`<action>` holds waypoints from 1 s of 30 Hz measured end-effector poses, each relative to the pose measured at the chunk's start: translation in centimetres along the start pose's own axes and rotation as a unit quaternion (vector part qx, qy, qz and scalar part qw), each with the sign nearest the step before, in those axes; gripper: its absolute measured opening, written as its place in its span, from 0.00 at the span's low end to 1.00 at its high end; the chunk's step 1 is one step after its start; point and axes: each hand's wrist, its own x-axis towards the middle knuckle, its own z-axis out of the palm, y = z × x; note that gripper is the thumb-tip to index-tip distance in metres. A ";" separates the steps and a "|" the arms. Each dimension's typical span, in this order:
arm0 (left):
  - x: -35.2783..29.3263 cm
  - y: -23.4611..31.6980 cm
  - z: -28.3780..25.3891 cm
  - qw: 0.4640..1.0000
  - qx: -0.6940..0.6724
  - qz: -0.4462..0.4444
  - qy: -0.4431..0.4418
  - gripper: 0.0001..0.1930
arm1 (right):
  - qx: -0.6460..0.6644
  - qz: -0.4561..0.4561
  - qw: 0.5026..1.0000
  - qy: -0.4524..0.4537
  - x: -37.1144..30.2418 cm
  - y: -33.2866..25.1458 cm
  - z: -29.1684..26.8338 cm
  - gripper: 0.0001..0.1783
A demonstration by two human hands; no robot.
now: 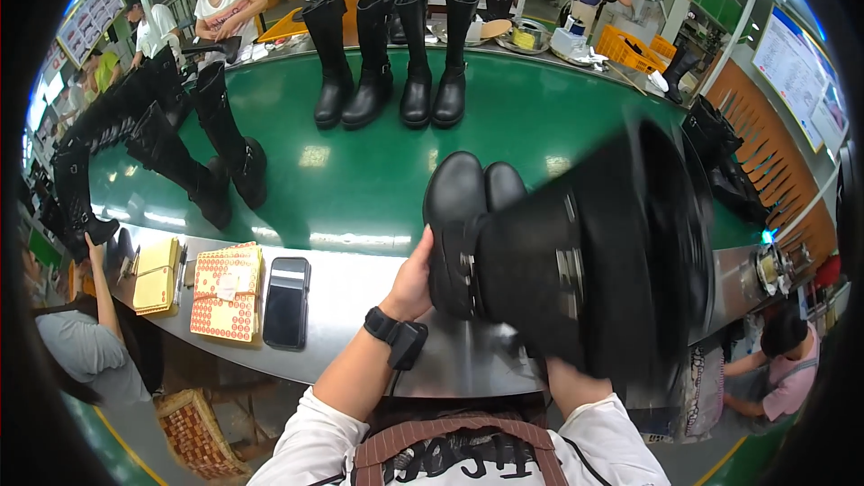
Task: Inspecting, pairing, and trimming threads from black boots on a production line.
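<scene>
A pair of tall black leather boots (526, 252) is tilted in front of me, toes pointing away and wide shafts leaning to the right, blurred at the tops. Metal buckles show on the nearer boot. My left hand (412, 277) is closed on the side of that boot's foot, its thumb up along the leather and its other fingers mostly hidden. Of my right arm only the forearm (574, 387) shows. It reaches up under the boot shafts, which cover the hand, so its grip is out of sight.
Several tall boots (365, 72) stand on the green belt (297, 189); others (184, 162) lean at left. On the metal ledge are a phone (287, 302), a bundle of yellow printed cards (227, 292) and a yellow pad (157, 277). Co-workers (229, 9) are around the table.
</scene>
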 end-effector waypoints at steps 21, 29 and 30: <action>1.3 0.0 -3.2 0.990 -0.050 0.086 0.099 0.31 | -0.163 -0.159 0.961 0.154 1.1 -1.6 2.4 0.27; 1.2 -0.3 -2.4 0.990 -0.020 0.086 0.108 0.30 | -0.211 -0.159 0.940 0.216 1.4 -1.5 3.2 0.24; 1.2 -0.3 -2.4 0.989 -0.016 0.090 0.115 0.30 | -0.210 -0.160 0.936 0.232 1.4 -1.5 3.2 0.24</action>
